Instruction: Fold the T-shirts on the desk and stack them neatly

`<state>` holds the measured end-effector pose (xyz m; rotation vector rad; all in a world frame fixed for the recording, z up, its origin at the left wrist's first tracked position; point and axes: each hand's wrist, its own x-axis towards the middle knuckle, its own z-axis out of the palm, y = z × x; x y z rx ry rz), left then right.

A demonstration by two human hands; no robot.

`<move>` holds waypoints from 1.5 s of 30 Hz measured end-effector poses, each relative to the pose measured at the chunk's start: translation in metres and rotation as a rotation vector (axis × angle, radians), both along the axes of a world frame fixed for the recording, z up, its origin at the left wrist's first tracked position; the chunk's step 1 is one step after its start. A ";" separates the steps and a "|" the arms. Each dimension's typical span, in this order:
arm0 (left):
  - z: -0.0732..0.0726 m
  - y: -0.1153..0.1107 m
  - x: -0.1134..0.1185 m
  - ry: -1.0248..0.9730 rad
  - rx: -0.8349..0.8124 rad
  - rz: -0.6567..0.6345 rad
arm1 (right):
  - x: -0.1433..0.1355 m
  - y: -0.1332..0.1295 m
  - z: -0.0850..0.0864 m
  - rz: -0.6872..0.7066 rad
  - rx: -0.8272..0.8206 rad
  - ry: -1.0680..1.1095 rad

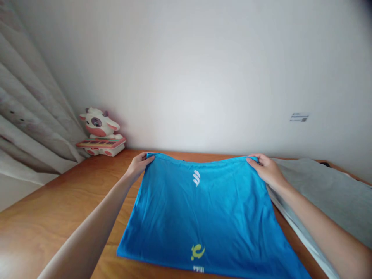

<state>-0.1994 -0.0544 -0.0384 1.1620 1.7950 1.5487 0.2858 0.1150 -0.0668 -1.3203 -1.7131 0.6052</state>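
Note:
A blue shirt is spread over the wooden table, with a white wing-like mark near its far edge and a yellow-green logo near its close edge. My left hand pinches the far left corner between thumb and fingers. At the far right corner, my right hand grips the cloth in the same way. Between the two hands the far edge sags slightly and looks lifted a little. Wrinkles run across the right half of the fabric. Part of the near right side passes out of the picture.
The wooden table reaches back to a white wall. A toy cow with a keyboard stands at the back left, beside a pale curtain. Grey cloth lies on the right. A small label is on the wall.

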 end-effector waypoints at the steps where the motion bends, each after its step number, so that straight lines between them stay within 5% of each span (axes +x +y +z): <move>1: -0.004 0.016 0.000 0.027 -0.005 0.033 | -0.008 0.015 -0.003 -0.030 -0.009 -0.037; 4: -0.028 0.055 0.007 0.100 -0.051 0.100 | -0.029 0.044 -0.024 -0.101 -0.058 -0.122; 8: -0.057 0.075 0.018 0.255 -0.167 0.158 | -0.041 0.046 -0.053 -0.140 -0.123 -0.234; 14: -0.038 0.071 0.040 0.509 -0.176 0.214 | -0.046 0.027 -0.041 -0.217 -0.008 -0.320; 18: -0.037 0.038 0.093 0.680 -0.144 0.060 | -0.071 -0.023 -0.038 -0.058 0.119 -0.377; 23: -0.068 -0.024 0.156 1.065 -0.308 -0.046 | -0.097 -0.101 -0.056 0.090 0.104 -0.621; 26: -0.077 -0.050 0.158 1.141 -0.471 -0.029 | -0.093 -0.127 -0.058 0.058 -0.038 -0.790; 30: -0.074 -0.077 0.145 1.192 -0.491 -0.082 | -0.079 -0.151 -0.051 0.070 -0.115 -0.847; 40: -0.081 -0.178 0.156 1.137 -0.497 -0.096 | -0.051 -0.227 -0.048 0.042 -0.010 -0.764; 45: -0.065 -0.189 0.155 1.111 -0.518 -0.146 | -0.044 -0.237 -0.042 0.019 0.015 -0.776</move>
